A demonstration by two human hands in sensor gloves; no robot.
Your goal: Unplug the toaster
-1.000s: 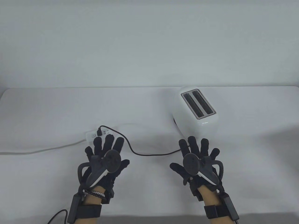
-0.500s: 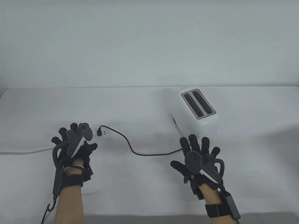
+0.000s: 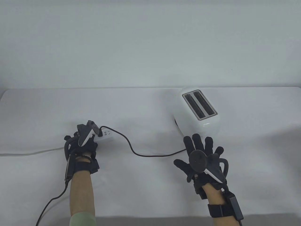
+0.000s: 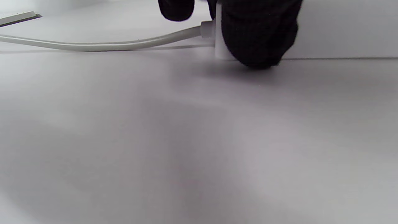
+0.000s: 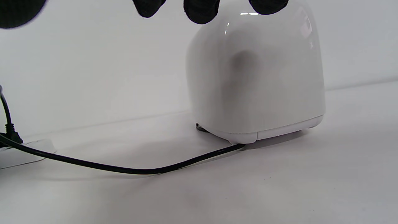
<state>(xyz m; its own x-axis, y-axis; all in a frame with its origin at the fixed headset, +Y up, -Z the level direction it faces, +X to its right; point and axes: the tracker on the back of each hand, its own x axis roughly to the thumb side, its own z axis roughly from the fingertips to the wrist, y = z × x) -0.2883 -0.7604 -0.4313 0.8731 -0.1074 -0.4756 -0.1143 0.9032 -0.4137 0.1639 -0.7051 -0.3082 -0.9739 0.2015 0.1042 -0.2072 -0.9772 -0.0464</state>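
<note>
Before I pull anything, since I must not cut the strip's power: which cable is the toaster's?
The black cable: it runs from the toaster to the strip. The white cable leaves the strip's left end.

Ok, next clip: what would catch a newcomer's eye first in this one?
Probably the white toaster at the table's right, its two slots facing up, and the black cord snaking from it across the white table to the power strip at left. The left hand grips that strip's end beside the plug, while the right hand hovers spread-fingered just before the toaster.
</note>
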